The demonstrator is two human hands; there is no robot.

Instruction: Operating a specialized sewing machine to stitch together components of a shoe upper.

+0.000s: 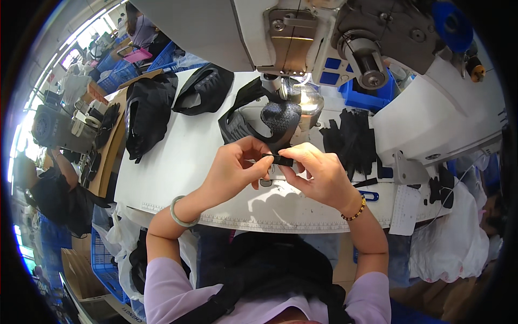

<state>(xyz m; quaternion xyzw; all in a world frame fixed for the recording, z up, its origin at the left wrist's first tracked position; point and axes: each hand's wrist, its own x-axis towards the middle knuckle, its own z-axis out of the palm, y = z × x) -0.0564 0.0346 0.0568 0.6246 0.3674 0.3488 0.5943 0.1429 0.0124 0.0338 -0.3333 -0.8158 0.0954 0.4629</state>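
My left hand [233,166] and my right hand [322,174] meet in front of the sewing machine [294,38]. Between them they pinch a short black fabric strip [283,160], which looks folded; the fingers cover part of it. Just beyond my fingertips a black and grey shoe upper [233,128] lies under the machine's needle area. To the right of it is a pile of loose black strips [353,139]. A blue-handled thread snip [369,196] rests near my right wrist.
Black shoe uppers [208,89] lie at the table's left, one a larger bundle [148,113]. A ruler strip [259,222] runs along the white table's front edge. A blue bin [369,97] stands behind the strips. Other people [59,183] work at the left.
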